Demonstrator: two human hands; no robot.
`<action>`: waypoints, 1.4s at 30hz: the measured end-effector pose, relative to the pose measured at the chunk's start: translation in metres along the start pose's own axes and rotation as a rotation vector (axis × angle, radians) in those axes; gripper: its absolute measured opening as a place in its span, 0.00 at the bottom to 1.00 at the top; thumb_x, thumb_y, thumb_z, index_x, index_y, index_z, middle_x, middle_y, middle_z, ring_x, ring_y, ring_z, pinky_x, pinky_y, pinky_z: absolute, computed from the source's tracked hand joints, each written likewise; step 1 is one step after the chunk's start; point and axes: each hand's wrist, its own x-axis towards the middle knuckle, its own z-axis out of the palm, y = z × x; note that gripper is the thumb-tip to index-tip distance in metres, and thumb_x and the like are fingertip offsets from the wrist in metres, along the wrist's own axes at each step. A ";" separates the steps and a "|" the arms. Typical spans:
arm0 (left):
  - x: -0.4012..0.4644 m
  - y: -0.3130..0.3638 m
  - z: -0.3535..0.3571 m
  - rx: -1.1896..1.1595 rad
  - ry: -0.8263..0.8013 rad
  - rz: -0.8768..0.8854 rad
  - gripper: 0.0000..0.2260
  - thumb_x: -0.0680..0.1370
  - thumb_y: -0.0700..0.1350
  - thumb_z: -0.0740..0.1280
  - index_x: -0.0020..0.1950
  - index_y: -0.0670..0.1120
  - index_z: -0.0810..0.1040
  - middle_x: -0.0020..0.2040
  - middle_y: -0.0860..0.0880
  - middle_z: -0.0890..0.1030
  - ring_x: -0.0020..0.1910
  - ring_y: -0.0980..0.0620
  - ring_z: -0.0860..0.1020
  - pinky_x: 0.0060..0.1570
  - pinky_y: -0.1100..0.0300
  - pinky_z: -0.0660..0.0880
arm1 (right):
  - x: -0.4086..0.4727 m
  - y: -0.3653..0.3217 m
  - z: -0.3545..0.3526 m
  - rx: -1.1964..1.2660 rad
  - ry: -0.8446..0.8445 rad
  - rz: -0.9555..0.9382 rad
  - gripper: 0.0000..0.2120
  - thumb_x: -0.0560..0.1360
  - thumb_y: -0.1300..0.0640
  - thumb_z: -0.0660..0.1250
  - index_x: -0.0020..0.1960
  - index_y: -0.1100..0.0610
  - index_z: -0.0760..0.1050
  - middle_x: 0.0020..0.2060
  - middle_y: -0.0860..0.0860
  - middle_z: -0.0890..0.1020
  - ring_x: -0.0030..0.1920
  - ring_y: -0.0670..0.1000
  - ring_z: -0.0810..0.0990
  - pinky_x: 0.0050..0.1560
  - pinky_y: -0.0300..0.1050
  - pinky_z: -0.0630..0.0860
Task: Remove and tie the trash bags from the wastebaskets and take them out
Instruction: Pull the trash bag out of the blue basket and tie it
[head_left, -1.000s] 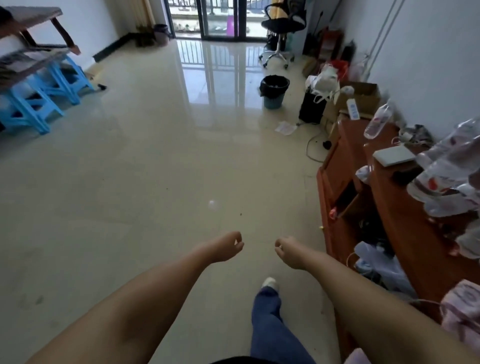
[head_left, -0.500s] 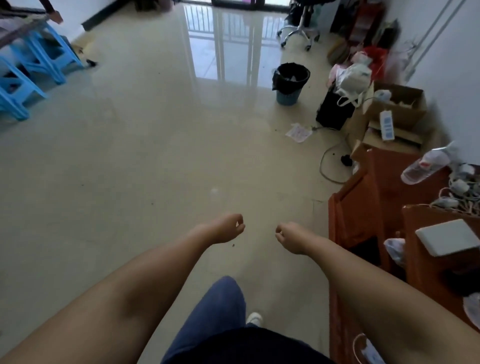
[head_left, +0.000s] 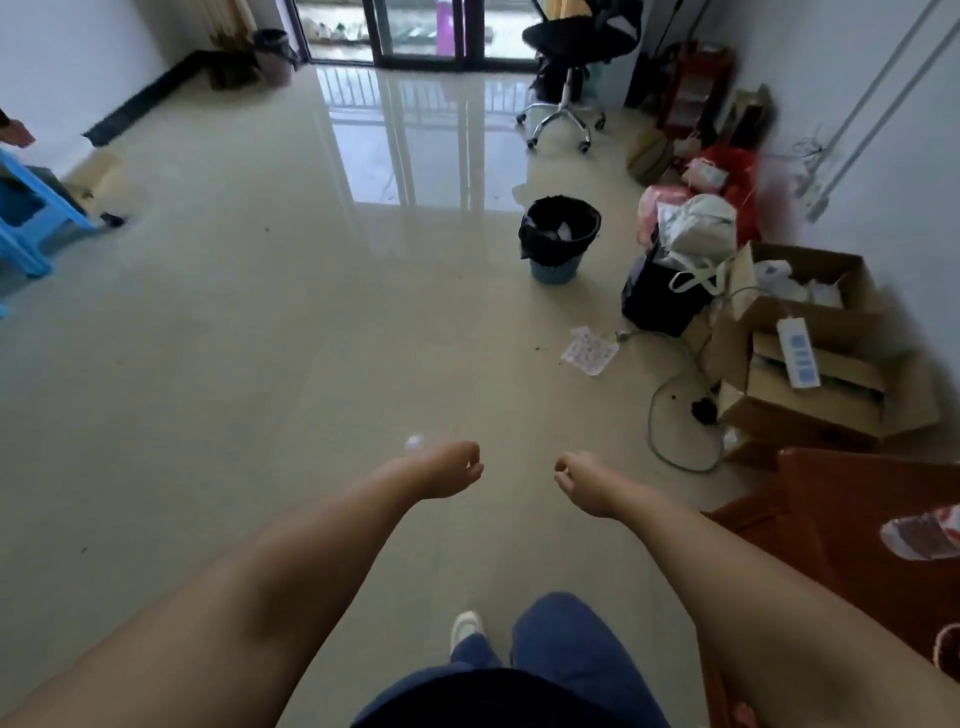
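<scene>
A blue wastebasket (head_left: 555, 270) stands on the floor ahead and to the right, lined with a black trash bag (head_left: 560, 228) that holds some white paper. A second, darker wastebasket (head_left: 274, 54) stands far off by the glass door at the back left. My left hand (head_left: 451, 468) and my right hand (head_left: 581, 480) are stretched out low in front of me, side by side, fingers curled in loosely and holding nothing. Both hands are well short of the blue wastebasket.
Clutter lines the right wall: a black bag (head_left: 662, 296) with white bags on top, open cardboard boxes (head_left: 810, 364), a cable (head_left: 670, 410) and a paper scrap (head_left: 589, 351) on the floor. A red-brown cabinet (head_left: 857, 519) is close on my right. An office chair (head_left: 571, 57) stands behind the basket; blue stools (head_left: 31, 218) are at the left.
I have walked forward. The blue wastebasket and the boxes are nearer, and the cabinet has slid to my lower right. My hands keep the same curled pose.
</scene>
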 end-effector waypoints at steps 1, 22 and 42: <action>0.021 0.001 -0.017 0.011 0.001 0.011 0.14 0.79 0.54 0.56 0.57 0.49 0.75 0.56 0.46 0.80 0.54 0.44 0.78 0.58 0.50 0.73 | 0.016 0.003 -0.015 0.000 0.007 0.011 0.16 0.80 0.54 0.54 0.59 0.62 0.73 0.59 0.61 0.77 0.57 0.61 0.76 0.58 0.51 0.74; 0.415 0.025 -0.300 -0.090 0.047 0.016 0.15 0.79 0.52 0.57 0.58 0.46 0.76 0.55 0.44 0.80 0.53 0.43 0.78 0.55 0.50 0.75 | 0.404 0.075 -0.329 -0.109 -0.035 0.021 0.15 0.80 0.53 0.53 0.58 0.60 0.72 0.59 0.61 0.77 0.57 0.61 0.76 0.55 0.51 0.73; 0.750 -0.059 -0.514 0.107 -0.142 0.154 0.15 0.80 0.52 0.55 0.60 0.46 0.74 0.56 0.45 0.80 0.54 0.43 0.78 0.54 0.53 0.75 | 0.721 0.061 -0.465 0.252 -0.038 0.275 0.15 0.80 0.53 0.53 0.58 0.59 0.71 0.57 0.58 0.76 0.55 0.59 0.75 0.54 0.51 0.72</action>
